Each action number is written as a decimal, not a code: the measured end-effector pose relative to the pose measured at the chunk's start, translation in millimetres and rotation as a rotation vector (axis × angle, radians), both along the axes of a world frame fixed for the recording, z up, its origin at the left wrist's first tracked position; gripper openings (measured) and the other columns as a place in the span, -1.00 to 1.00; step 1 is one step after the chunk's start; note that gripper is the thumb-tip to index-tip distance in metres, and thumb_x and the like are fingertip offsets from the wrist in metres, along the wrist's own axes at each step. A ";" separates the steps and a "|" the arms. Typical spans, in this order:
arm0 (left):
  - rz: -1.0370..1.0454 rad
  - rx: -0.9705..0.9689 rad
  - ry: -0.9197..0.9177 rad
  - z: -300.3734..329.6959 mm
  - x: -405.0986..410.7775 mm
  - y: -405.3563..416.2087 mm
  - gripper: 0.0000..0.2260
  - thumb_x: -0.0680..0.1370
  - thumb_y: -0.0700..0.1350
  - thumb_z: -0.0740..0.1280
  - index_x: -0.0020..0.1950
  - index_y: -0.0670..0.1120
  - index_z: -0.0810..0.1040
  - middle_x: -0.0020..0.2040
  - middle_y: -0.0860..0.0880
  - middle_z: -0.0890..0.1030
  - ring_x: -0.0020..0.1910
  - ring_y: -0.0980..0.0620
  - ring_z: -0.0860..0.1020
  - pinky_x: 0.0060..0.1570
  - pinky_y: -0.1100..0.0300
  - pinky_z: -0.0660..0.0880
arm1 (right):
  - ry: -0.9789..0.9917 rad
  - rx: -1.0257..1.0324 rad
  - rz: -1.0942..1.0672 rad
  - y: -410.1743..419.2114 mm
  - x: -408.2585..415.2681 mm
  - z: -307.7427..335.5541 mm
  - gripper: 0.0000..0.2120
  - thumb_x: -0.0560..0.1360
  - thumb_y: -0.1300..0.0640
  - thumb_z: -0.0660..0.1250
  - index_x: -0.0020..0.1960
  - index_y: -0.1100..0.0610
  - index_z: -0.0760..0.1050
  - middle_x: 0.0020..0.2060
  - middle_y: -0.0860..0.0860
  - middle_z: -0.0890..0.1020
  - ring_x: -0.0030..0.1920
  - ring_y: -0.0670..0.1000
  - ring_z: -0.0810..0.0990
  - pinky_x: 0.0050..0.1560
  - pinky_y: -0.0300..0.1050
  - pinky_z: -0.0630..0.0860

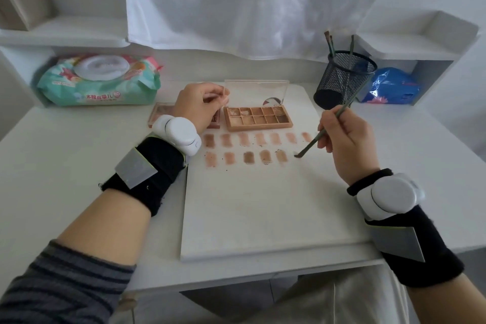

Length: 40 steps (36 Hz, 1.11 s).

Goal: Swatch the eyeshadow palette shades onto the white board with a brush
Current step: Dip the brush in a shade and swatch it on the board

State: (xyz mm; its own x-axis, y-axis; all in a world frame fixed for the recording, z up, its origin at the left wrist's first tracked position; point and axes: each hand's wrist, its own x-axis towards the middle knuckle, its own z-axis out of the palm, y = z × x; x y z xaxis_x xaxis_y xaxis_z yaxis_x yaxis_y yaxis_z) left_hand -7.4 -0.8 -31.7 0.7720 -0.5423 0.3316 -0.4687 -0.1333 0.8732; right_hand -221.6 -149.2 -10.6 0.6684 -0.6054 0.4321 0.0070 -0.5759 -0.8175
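An open eyeshadow palette (259, 118) with brown and beige pans lies at the far edge of the white board (263, 205), its clear lid (256, 92) raised. Two rows of brownish swatches (244, 148) run across the board below it. My right hand (347, 139) grips a thin green brush (319, 137), and the bristle tip touches the board just right of the lower row's last swatch. My left hand (201, 108) hovers left of the palette with fingers loosely curled, over a second palette (163, 114) that it partly hides.
A black mesh cup (344, 79) with several brushes stands tilted at the board's far right corner. A pack of wet wipes (98, 80) lies at the back left. A blue bag (391, 85) sits in a shelf nook at the right. White cloth hangs behind.
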 end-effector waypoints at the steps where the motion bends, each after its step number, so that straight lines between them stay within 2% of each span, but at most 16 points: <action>1: 0.001 0.002 -0.001 0.1 0.0 -0.1 -0.92 0.49 -0.18 0.39 -0.08 0.00 0.62 -0.06 0.08 0.65 -0.05 0.24 0.60 -0.07 0.45 0.50 | -0.006 0.003 0.006 0.2 -0.2 0.2 -0.75 0.55 0.10 0.14 -0.28 0.12 0.39 -0.46 -0.02 0.46 -0.46 -0.12 0.44 -0.38 -0.32 0.36; 4: 0.003 0.001 0.012 0.6 -0.4 0.4 -0.92 0.50 -0.18 0.38 -0.09 0.00 0.62 -0.08 0.09 0.64 -0.05 0.22 0.60 -0.12 0.46 0.51 | -0.023 -0.002 0.005 0.0 0.2 -0.8 -0.75 0.56 0.12 0.13 -0.27 0.11 0.39 -0.44 -0.03 0.46 -0.46 -0.14 0.44 -0.38 -0.36 0.35; 9: 0.003 0.020 -0.006 2.0 -1.6 0.1 -0.91 0.49 -0.19 0.38 -0.09 0.00 0.61 -0.08 0.12 0.63 -0.04 0.19 0.60 0.06 0.33 0.50 | -0.005 -0.029 -0.014 -1.6 1.3 -1.5 -0.78 0.61 0.18 0.12 -0.19 0.17 0.42 -0.40 0.02 0.50 -0.42 -0.13 0.47 -0.34 -0.29 0.40; 13: 0.010 0.035 -0.017 2.3 -3.2 -0.1 -0.92 0.49 -0.19 0.39 -0.05 -0.06 0.63 -0.07 0.09 0.63 -0.05 0.17 0.60 0.12 0.26 0.50 | -0.005 -0.024 -0.003 -2.9 0.1 -1.7 -0.76 0.60 0.19 0.13 -0.23 0.17 0.40 -0.44 -0.02 0.47 -0.45 -0.12 0.45 -0.37 -0.33 0.37; 16: 0.006 0.032 0.000 2.4 -2.7 0.5 -0.92 0.49 -0.19 0.38 -0.08 -0.01 0.62 -0.09 0.08 0.64 -0.04 0.15 0.62 0.15 0.19 0.51 | -0.019 -0.022 0.010 -2.6 -0.9 -2.3 -0.74 0.58 0.14 0.13 -0.25 0.20 0.40 -0.47 0.00 0.45 -0.49 -0.13 0.42 -0.40 -0.36 0.34; 18: 0.001 0.035 0.002 2.4 -2.4 0.8 -0.91 0.49 -0.18 0.38 -0.10 0.02 0.61 -0.09 0.10 0.64 -0.03 0.15 0.62 0.15 0.17 0.51 | -0.026 -0.031 0.001 -2.7 -0.5 -2.8 -0.75 0.57 0.12 0.12 -0.26 0.16 0.39 -0.46 -0.01 0.46 -0.48 -0.14 0.42 -0.39 -0.37 0.34; 21: 0.004 0.036 -0.001 2.7 -2.7 0.5 -0.90 0.49 -0.17 0.38 -0.11 0.04 0.61 -0.10 0.13 0.64 -0.04 0.18 0.61 0.15 0.19 0.51 | -0.026 -0.041 -0.015 -3.8 0.5 -2.8 -0.77 0.59 0.15 0.12 -0.24 0.10 0.39 -0.43 -0.01 0.49 -0.44 -0.14 0.46 -0.34 -0.34 0.37; 25: 0.014 0.032 -0.009 2.4 -3.0 0.2 -0.89 0.49 -0.18 0.38 -0.13 0.03 0.60 -0.13 0.16 0.62 -0.07 0.24 0.60 0.12 0.25 0.50 | -0.018 -0.037 -0.016 -4.3 0.0 -2.9 -0.77 0.60 0.17 0.12 -0.20 0.21 0.41 -0.44 0.00 0.48 -0.45 -0.13 0.45 -0.34 -0.34 0.37; 29: 0.020 0.035 -0.007 3.0 -3.3 -0.1 -0.90 0.49 -0.19 0.38 -0.12 0.02 0.61 -0.10 0.11 0.64 -0.06 0.22 0.60 0.12 0.24 0.50 | -0.022 -0.023 -0.004 -4.0 -1.4 -2.8 -0.73 0.60 0.18 0.13 -0.23 0.27 0.40 -0.47 0.00 0.44 -0.49 -0.13 0.41 -0.41 -0.37 0.33; 36: 0.019 0.033 -0.008 2.7 -4.1 -0.3 -0.91 0.49 -0.19 0.38 -0.11 0.00 0.61 -0.10 0.09 0.64 -0.07 0.21 0.61 0.09 0.27 0.50 | -0.011 -0.047 -0.038 -4.4 -0.4 -2.6 -0.77 0.61 0.18 0.12 -0.18 0.23 0.41 -0.42 -0.01 0.49 -0.44 -0.15 0.45 -0.33 -0.33 0.37; 40: 0.027 0.038 -0.012 2.5 -3.0 -0.3 -0.90 0.49 -0.19 0.39 -0.13 0.02 0.61 -0.11 0.12 0.63 -0.10 0.28 0.59 0.08 0.31 0.50 | -0.007 -0.049 -0.023 -5.3 -1.2 -3.4 -0.74 0.59 0.15 0.13 -0.21 0.26 0.41 -0.45 -0.03 0.45 -0.47 -0.14 0.42 -0.36 -0.33 0.35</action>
State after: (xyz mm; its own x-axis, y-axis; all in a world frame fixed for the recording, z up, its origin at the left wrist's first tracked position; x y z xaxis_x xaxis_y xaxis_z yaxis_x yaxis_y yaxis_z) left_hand -10.3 -1.2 -29.2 0.7827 -0.5333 0.3210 -0.4751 -0.1787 0.8616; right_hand -222.8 -154.5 -13.9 0.6514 -0.5987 0.4661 -0.0010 -0.6151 -0.7885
